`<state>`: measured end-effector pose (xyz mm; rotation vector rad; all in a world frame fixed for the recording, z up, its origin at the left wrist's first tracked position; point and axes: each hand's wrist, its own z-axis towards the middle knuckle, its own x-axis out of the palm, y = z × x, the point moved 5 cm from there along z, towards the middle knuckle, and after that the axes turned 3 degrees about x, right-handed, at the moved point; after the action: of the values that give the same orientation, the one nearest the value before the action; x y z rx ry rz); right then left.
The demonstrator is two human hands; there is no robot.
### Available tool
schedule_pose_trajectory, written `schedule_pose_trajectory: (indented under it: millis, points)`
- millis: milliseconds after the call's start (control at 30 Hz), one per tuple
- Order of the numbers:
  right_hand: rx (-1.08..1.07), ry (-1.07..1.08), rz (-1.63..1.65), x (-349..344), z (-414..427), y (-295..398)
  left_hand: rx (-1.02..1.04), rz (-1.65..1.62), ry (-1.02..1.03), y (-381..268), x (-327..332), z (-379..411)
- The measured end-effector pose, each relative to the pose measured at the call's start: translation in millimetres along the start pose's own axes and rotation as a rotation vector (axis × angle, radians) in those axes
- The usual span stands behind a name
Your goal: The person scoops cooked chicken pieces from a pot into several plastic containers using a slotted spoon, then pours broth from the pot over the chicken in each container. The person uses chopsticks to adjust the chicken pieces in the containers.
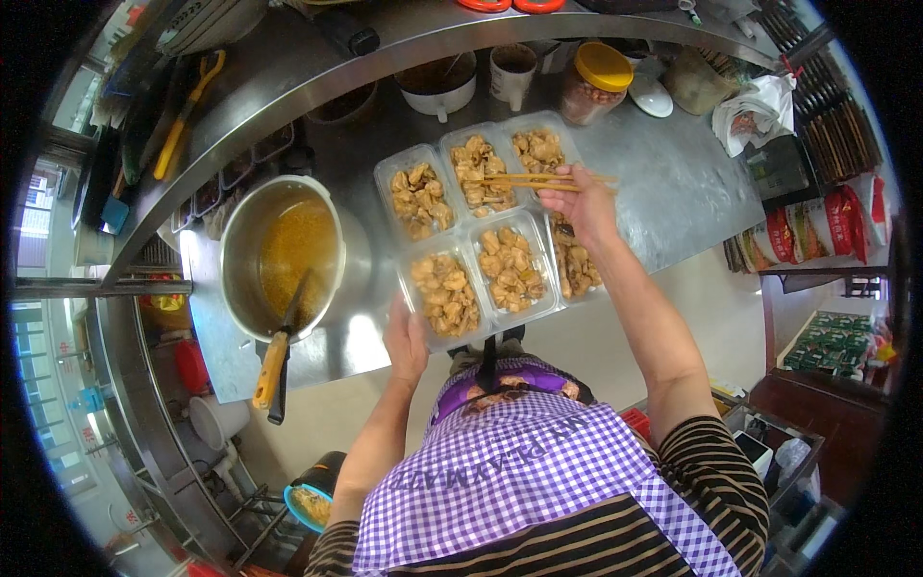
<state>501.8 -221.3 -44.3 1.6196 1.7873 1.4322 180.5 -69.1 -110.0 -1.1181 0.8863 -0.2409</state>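
Note:
My right hand (583,205) holds a pair of wooden chopsticks (523,182), their tips over the meat pieces in the back middle clear plastic container (445,137). Beside the near left container (482,340) is my left hand (407,339), its fingers at the rim; whether they grip it is unclear. Several such containers of cooked meat chunks stand side by side in two rows; my right hand and forearm partly cover those at the right. To the left stands a metal pot (229,249) of yellowish-brown broth, with a wooden-handled utensil (272,368) leaning in it.
Behind the containers, under a raised metal shelf (433,37), stand a white pot (440,97), a mug (510,79) and a yellow-lidded jar (595,90). A white dish (651,97) and plastic bags (753,112) lie at the back right of the steel counter (670,202).

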Motion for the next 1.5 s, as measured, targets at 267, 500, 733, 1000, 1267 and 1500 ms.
schedule_pose_trajectory:
  millis: [267, 500, 733, 1000, 1267, 1500]
  points:
    - [0.134, -0.029, 0.112, -2.7, 2.4, -5.2, 0.001, 0.032, -0.015, -2.6, -0.9, 1.4]
    - [0.145, -0.011, 0.276, -5.9, 5.8, 6.3, 0.038, 0.000, -0.013, -4.3, -1.1, 0.9]
    - [0.056, 0.056, 0.388, -28.7, -8.8, 35.1, 0.072, 0.042, -0.032, -0.5, -0.4, -0.3]
    - [-0.106, -0.063, 0.368, -119.1, -87.2, 67.8, 0.036, -0.074, 0.028, 6.9, 1.5, 1.0]
    - [-0.167, -0.164, 0.296, -168.2, -136.1, 55.8, 0.072, -0.041, 0.040, 6.8, 1.8, 5.6]
    - [-0.183, -0.195, 0.192, -180.0, -151.0, 52.5, 0.073, -0.030, 0.043, 14.2, 2.1, 5.5]
